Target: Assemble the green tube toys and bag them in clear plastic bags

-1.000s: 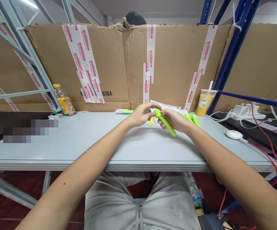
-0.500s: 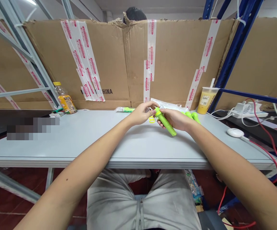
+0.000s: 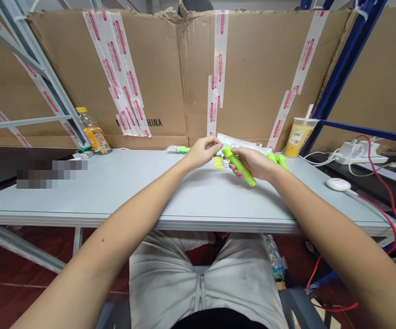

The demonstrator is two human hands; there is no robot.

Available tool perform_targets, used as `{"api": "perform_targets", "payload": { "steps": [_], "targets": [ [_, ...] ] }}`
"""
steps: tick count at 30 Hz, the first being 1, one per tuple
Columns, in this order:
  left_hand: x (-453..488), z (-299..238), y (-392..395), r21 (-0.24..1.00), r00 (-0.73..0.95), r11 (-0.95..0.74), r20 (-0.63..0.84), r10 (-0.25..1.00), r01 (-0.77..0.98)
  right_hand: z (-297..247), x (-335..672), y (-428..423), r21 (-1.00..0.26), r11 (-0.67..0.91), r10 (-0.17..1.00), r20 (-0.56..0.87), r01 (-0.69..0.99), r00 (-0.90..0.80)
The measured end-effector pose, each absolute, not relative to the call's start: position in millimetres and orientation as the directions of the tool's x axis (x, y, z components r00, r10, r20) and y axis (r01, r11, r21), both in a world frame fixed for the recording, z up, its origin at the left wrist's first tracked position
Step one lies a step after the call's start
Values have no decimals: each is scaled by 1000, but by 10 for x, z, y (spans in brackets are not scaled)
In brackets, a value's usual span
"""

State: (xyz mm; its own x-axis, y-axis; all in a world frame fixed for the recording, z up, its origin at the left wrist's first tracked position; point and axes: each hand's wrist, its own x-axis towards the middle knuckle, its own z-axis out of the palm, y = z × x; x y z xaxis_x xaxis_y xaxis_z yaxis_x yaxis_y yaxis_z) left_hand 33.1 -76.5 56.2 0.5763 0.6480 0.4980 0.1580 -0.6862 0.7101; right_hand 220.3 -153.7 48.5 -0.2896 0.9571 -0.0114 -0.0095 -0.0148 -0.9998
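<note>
My right hand (image 3: pixel 254 163) is wrapped round a lime-green plastic tube (image 3: pixel 241 169), tilted with its ridged neck up and to the left and its closed end toward me. Close to that neck, my left hand (image 3: pixel 204 151) has its thumb and fingers pinched together; what they hold, if anything, is too small to make out. Yellow rings (image 3: pixel 218 162) lie on the table just below the left fingertips. More lime-green pieces (image 3: pixel 280 161) rest behind my right wrist, partly hidden. A clear plastic wrapper (image 3: pixel 242 140) lies behind both hands.
A green item in a clear wrapper (image 3: pixel 179 149) lies at the back of the white table (image 3: pixel 122 192). Cardboard (image 3: pixel 160 68) walls the rear. An orange bottle (image 3: pixel 95 137) stands left, a drink cup (image 3: pixel 299 137) right, near a white puck-shaped device (image 3: pixel 338 184) and cables.
The view has tipped downward. My left fingers have drawn slightly away from the tube's neck, leaving a small gap, and the yellow rings show more fully. My right hand keeps its hold.
</note>
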Motion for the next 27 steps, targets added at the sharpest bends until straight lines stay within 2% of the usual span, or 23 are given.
{"api": "perform_targets", "payload": {
  "steps": [6,12,21,27],
  "targets": [
    [350,532,-667,828,512,-553,435,741,95,480,2194,-1554,-998,37,953,20,51,-303],
    [344,527,-602,929,489,-355,358,796,-102,476,2164,-1566,-997,38,963,17,73,-269],
    [387,467,-559,925,397,-269,361,844,-270,441,2125,-1590,-997,45,973,30,60,-231],
    [415,472,-597,861,448,-139,385,807,-488,373,2027,-1589,-998,21,970,4,67,-242]
  ]
}}
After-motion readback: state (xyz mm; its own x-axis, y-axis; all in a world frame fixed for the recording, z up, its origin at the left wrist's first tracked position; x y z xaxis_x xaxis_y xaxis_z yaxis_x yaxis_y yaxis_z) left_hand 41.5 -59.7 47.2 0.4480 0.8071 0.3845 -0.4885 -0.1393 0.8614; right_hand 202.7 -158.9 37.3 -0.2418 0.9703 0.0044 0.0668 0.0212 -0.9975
